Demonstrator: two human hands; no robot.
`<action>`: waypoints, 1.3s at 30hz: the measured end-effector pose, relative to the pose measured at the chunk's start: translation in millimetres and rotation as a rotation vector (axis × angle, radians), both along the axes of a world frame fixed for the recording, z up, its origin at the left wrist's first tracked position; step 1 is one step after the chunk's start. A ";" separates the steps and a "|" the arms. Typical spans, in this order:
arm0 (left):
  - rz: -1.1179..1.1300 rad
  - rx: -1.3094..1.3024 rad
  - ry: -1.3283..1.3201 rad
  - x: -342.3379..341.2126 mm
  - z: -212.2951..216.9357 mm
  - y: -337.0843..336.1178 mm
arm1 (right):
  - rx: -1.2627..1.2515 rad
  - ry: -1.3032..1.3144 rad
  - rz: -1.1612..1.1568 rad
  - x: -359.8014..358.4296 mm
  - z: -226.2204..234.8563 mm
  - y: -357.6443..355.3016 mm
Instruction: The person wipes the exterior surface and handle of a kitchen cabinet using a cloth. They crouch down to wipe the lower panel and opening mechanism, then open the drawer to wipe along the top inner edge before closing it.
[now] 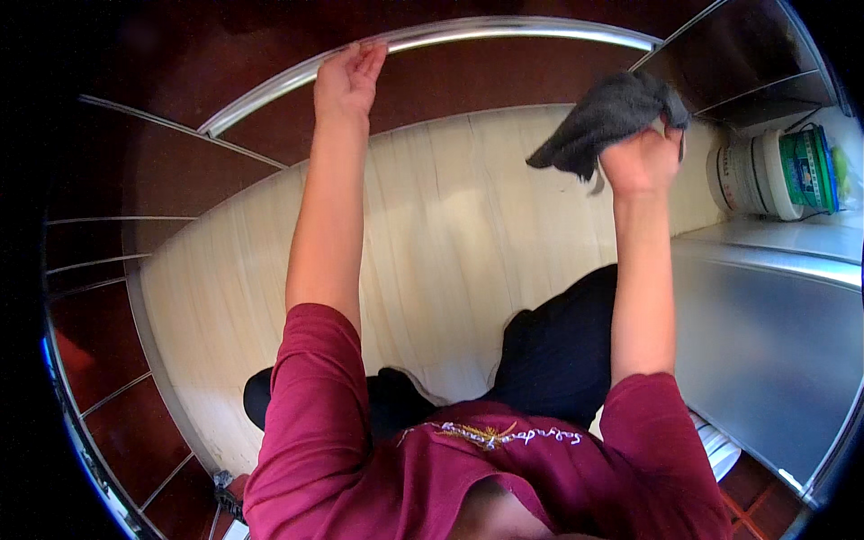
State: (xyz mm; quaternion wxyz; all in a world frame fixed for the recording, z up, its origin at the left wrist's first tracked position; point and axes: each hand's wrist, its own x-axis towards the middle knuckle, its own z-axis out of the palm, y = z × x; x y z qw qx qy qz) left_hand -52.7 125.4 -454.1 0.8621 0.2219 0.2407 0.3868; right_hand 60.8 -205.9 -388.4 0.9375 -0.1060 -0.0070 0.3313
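Note:
My left hand [347, 83] is at the long silver metal rail [504, 32] on the dark red-brown cabinet front, its fingers bent over the rail's left part. Bunched in my right hand [644, 160] is a dark grey cloth [605, 121]. The cloth spreads out to the left of my fingers and hangs in front of the lower cabinet front, at the right end of the rail. Parts of my right fingers are hidden behind the cloth.
Dark cabinet panels [162, 175] curve along the left. Below lies a pale, wood-patterned floor [432, 216], with my dark-trousered legs over it. At right stand white buckets [742, 175], a green tub [807, 169] and a grey metal-edged panel [765, 333].

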 end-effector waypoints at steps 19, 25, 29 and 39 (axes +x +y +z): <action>0.141 -0.157 -0.232 -11.2 -1.5 -41.5 | 0.047 -0.040 0.033 9.6 -4.8 -38.5; 0.147 -0.177 -0.288 -21.1 1.0 -43.1 | -0.050 -0.227 0.059 10.4 -0.8 -26.0; 0.182 -0.127 -0.230 -13.7 3.4 -30.9 | -0.065 -0.246 0.079 10.7 -10.2 -17.7; 0.119 -0.232 -0.180 -10.2 4.9 -19.2 | -0.106 -0.031 0.018 6.6 -6.1 -18.4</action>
